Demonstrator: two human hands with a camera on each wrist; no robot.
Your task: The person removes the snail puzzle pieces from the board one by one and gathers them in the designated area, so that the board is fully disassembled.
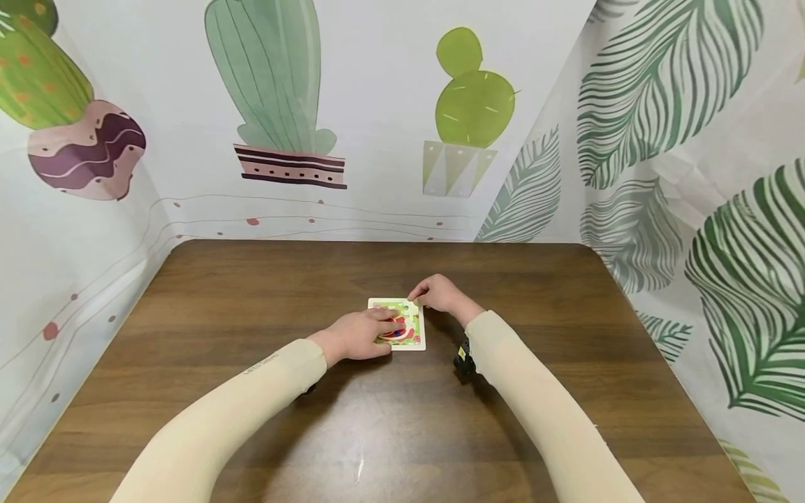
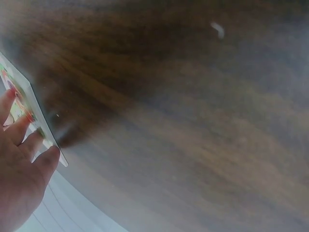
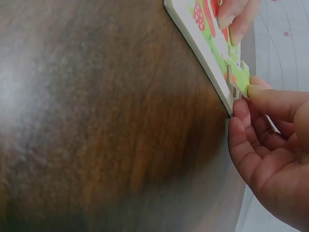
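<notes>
A small square puzzle board with a white rim and a colourful picture lies on the table; its edge shows as a pale strip in the right wrist view. My left hand lies over its left part, fingers spread on the picture, as the left wrist view also shows. At the far right corner, my right hand pinches a green puzzle piece between thumb and fingers. In the right wrist view that piece is tilted and raised at the corner, with my right hand beside the rim.
The brown wooden table extends around the board. A patterned cloth with cacti and leaves stands behind and beside it. A black wrist device hangs under my right sleeve. A small white mark shows on the tabletop.
</notes>
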